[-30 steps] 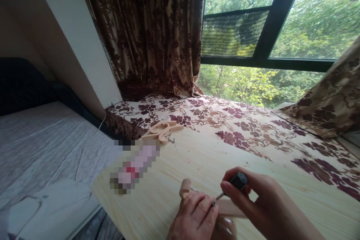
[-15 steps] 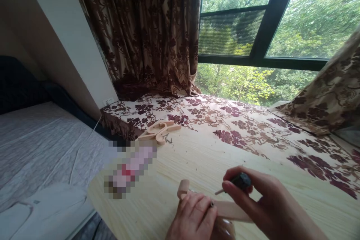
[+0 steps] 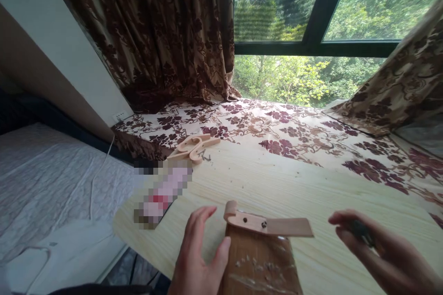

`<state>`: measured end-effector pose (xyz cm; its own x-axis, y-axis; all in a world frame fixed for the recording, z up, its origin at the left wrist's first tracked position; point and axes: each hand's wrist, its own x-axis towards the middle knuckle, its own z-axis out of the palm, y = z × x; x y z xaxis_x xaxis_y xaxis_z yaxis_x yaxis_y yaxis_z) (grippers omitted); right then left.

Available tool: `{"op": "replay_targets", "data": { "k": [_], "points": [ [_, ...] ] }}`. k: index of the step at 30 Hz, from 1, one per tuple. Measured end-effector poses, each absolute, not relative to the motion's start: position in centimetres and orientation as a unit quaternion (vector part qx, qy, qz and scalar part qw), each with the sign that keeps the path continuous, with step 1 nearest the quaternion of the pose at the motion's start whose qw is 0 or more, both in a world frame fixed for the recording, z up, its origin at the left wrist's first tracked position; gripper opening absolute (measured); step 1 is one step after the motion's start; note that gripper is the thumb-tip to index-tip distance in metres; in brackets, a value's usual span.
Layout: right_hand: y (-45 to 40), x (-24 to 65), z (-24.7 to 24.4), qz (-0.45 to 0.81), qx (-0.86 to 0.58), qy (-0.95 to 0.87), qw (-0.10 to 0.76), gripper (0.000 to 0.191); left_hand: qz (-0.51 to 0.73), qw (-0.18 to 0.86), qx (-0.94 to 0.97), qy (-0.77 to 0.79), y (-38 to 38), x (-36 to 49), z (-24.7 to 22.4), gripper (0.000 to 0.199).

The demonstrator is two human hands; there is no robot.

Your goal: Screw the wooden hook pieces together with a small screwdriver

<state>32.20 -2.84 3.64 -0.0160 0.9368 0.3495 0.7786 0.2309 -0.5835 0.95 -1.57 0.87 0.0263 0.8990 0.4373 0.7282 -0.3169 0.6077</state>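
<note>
Passable: tabletop point(image 3: 277, 182) beyond hooked piece point(image 3: 289, 227) | Obstacles: that piece, jutting right past brown block point(image 3: 263, 251); farther, screws point(image 3: 206, 156), pale pieces point(image 3: 197, 156)

Pale tan hook piece point(image 3: 287, 227), brown block point(image 3: 265, 260), purple-flowered cloth point(image 3: 254, 123)

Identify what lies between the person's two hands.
From left hand to right hand, the head view shows a curled-end wooden piece at the far end of a brown block, then tabletop.

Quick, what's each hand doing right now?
Left hand: open, holding nothing, thumb by the block; contact can't be told.
Right hand: closed around the screwdriver.
</note>
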Motion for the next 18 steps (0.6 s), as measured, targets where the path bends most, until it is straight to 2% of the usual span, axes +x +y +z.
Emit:
{"op": "replay_targets", "data": {
  "k": [4,7,10,13,15,18],
  "points": [
    [-4.1,29.2,2.0,0.280,-0.611,-0.685,0.281,0.025,0.309,0.201,0.730,0.576,-0.7,1.8,0.2,0.047],
    [-3.9,26.4,2.2,0.296,-0.603,-0.686,0.280,0.028,0.304,0.306,0.704,0.564,-0.8,2.7,0.4,0.042],
    [-3.7,25.2,2.4,0.258,-0.605,-0.696,0.289,0.031,0.375,0.402,0.628,0.551,-1.1,3.4,0.7,0.044],
    [-3.9,25.1,2.5,0.186,-0.611,-0.689,0.344,0.034,0.432,0.456,0.567,0.533,-0.9,3.6,1.7,0.049],
    [-3.9,25.2,2.9,0.131,-0.600,-0.679,0.401,0.033,0.450,0.468,0.558,0.517,-0.5,3.6,2.8,0.051],
    [-3.8,25.3,3.7,0.053,-0.555,-0.690,0.461,0.017,0.498,0.441,0.593,0.454,0.2,3.5,4.3,0.050]
  ]
}}
